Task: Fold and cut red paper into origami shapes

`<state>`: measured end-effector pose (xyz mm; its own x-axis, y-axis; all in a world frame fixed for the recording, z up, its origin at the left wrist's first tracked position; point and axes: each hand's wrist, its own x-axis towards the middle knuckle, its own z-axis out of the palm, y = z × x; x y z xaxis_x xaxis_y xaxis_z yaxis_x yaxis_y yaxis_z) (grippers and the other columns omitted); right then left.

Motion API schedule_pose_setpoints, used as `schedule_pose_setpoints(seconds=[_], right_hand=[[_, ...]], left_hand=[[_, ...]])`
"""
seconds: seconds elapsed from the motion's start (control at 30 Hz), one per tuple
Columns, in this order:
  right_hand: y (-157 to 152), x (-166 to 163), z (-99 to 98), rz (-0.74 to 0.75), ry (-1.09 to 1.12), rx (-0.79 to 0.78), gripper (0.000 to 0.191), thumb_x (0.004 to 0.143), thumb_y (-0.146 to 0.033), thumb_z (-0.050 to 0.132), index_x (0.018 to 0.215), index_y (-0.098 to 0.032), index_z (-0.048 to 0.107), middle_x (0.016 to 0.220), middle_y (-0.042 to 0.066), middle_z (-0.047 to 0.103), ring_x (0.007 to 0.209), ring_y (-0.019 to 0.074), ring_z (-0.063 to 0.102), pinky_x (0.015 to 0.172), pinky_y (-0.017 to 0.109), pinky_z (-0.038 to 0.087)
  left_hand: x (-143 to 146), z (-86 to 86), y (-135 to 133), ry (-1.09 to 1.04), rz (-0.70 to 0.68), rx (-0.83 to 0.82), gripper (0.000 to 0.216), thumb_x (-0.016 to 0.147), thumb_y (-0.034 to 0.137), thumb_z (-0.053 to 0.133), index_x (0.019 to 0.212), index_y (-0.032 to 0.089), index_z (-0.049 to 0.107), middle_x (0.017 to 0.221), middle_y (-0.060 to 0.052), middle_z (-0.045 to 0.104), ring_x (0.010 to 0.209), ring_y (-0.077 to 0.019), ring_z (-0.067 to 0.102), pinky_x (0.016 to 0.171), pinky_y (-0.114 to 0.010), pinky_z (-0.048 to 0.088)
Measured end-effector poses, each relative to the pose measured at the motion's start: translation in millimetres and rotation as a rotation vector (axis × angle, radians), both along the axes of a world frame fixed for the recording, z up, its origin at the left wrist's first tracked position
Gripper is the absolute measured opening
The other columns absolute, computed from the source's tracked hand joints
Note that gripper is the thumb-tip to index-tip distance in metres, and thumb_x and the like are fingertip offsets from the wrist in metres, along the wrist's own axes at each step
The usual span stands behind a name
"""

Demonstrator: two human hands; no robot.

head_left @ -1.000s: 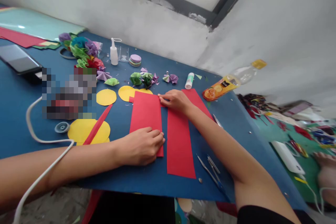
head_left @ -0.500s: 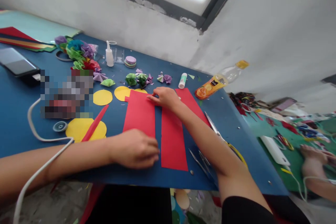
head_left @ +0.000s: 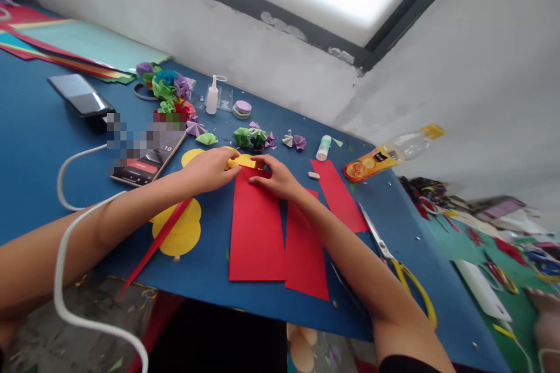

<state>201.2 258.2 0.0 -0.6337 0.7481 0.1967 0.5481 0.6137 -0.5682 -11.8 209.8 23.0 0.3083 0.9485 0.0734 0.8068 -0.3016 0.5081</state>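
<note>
A red paper sheet (head_left: 256,233), seemingly folded, lies in front of me with its near edge close to the table edge. At its far left corner is my left hand (head_left: 210,170), thumb and fingers apart. My right hand (head_left: 279,179) rests at the far right corner, its thumb on the paper and its fingers apart from it. Between the hands, yellow paper circles (head_left: 240,161) show behind the sheet's far edge. A second red sheet (head_left: 306,250) lies partly under my right forearm. Farther right is a red paper strip (head_left: 339,192).
Yellow-handled scissors (head_left: 380,242) lie right of my right forearm. A drink bottle (head_left: 385,157), glue stick (head_left: 324,148), small white bottle (head_left: 212,99) and folded paper flowers (head_left: 251,137) stand or lie behind. At left are phones (head_left: 81,95) and a white cable (head_left: 61,280) across my left forearm.
My left hand has moved from the near edge to the sheet's far edge. The red sheet now lies nearer me and beside the second one. The view has turned slightly left.
</note>
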Motion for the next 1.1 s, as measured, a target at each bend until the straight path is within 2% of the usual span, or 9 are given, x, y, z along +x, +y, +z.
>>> schedule_pose_setpoints(seconds=[0.2, 0.33, 0.47, 0.57, 0.67, 0.73, 0.87, 0.97, 1.1], right_hand=[[-8, 0, 0.8, 0.063, 0.074, -0.024, 0.012, 0.081, -0.019, 0.062, 0.091, -0.019, 0.068, 0.083, 0.002, 0.062, 0.075, 0.0147, 0.059, 0.074, 0.030, 0.048], [-14, 1, 4.6, 0.066, 0.137, 0.011, 0.012, 0.080, -0.012, 0.056, 0.079, -0.019, 0.066, 0.078, 0.002, 0.064, 0.071, 0.0146, 0.059, 0.070, 0.029, 0.047], [-22, 5, 9.9, 0.021, 0.189, 0.053, 0.013, 0.082, -0.015, 0.053, 0.081, -0.019, 0.065, 0.078, 0.003, 0.065, 0.073, 0.0157, 0.060, 0.068, 0.029, 0.047], [-31, 4, 14.3, -0.036, 0.181, 0.079, 0.014, 0.084, -0.018, 0.051, 0.084, -0.020, 0.065, 0.082, 0.004, 0.064, 0.073, 0.0154, 0.059, 0.062, 0.028, 0.046], [-44, -3, 18.4, -0.155, 0.211, 0.142, 0.015, 0.087, -0.024, 0.052, 0.093, -0.020, 0.065, 0.092, 0.005, 0.059, 0.069, 0.0131, 0.055, 0.057, 0.025, 0.044], [-53, -9, 21.5, -0.215, 0.214, 0.163, 0.021, 0.087, -0.030, 0.054, 0.103, -0.020, 0.063, 0.086, 0.003, 0.056, 0.063, 0.0115, 0.049, 0.054, 0.025, 0.042], [-64, -19, 29.8, -0.224, 0.205, 0.018, 0.029, 0.089, -0.036, 0.053, 0.111, -0.019, 0.061, 0.060, -0.005, 0.047, 0.052, 0.0104, 0.042, 0.051, 0.025, 0.034], [-63, -22, 36.2, -0.257, 0.294, -0.103, 0.024, 0.087, -0.040, 0.054, 0.098, -0.020, 0.062, 0.057, -0.005, 0.047, 0.050, 0.0101, 0.041, 0.049, 0.025, 0.032], [-58, -20, 41.1, -0.292, 0.419, -0.202, 0.026, 0.080, -0.046, 0.061, 0.081, -0.020, 0.055, 0.061, -0.004, 0.053, 0.054, 0.0108, 0.048, 0.049, 0.024, 0.036]], left_hand=[[0, -0.9, -1, -0.092, -0.058, -0.072, 0.036, 0.084, 0.032, 0.048, 0.112, 0.013, 0.061, 0.102, -0.010, 0.069, 0.093, -0.0241, 0.066, 0.079, -0.033, 0.049], [1, 0.0, 0, -0.207, -0.097, -0.173, 0.037, 0.080, 0.028, 0.054, 0.113, 0.012, 0.061, 0.098, -0.010, 0.071, 0.090, -0.0222, 0.067, 0.076, -0.029, 0.050], [3, 3.4, -2, -0.350, -0.099, -0.301, 0.033, 0.077, 0.025, 0.058, 0.106, 0.013, 0.066, 0.093, -0.008, 0.073, 0.089, -0.0218, 0.068, 0.072, -0.027, 0.050], [5, 1.8, -4, -0.421, -0.095, -0.316, 0.024, 0.074, 0.021, 0.060, 0.095, 0.015, 0.070, 0.084, -0.005, 0.074, 0.083, -0.0207, 0.069, 0.067, -0.025, 0.050], [7, -1.3, -5, -0.535, -0.078, -0.331, 0.017, 0.071, 0.021, 0.063, 0.085, 0.016, 0.070, 0.074, -0.002, 0.073, 0.075, -0.0195, 0.069, 0.059, -0.024, 0.048], [8, -1.7, -6, -0.636, -0.065, -0.353, 0.016, 0.069, 0.020, 0.066, 0.084, 0.016, 0.069, 0.070, -0.002, 0.072, 0.071, -0.0187, 0.069, 0.056, -0.023, 0.047], [11, 2.3, -11, -0.762, -0.019, -0.382, 0.019, 0.066, 0.017, 0.070, 0.084, 0.015, 0.064, 0.066, -0.001, 0.070, 0.067, -0.0167, 0.068, 0.053, -0.022, 0.046], [13, 7.3, -16, -0.786, 0.027, -0.394, 0.027, 0.066, 0.020, 0.073, 0.089, 0.015, 0.061, 0.066, -0.001, 0.069, 0.063, -0.0155, 0.066, 0.050, -0.021, 0.046], [17, 12.6, -22, -0.846, 0.040, -0.430, 0.040, 0.064, 0.027, 0.078, 0.097, 0.016, 0.058, 0.067, 0.000, 0.067, 0.065, -0.0155, 0.065, 0.049, -0.022, 0.050]])
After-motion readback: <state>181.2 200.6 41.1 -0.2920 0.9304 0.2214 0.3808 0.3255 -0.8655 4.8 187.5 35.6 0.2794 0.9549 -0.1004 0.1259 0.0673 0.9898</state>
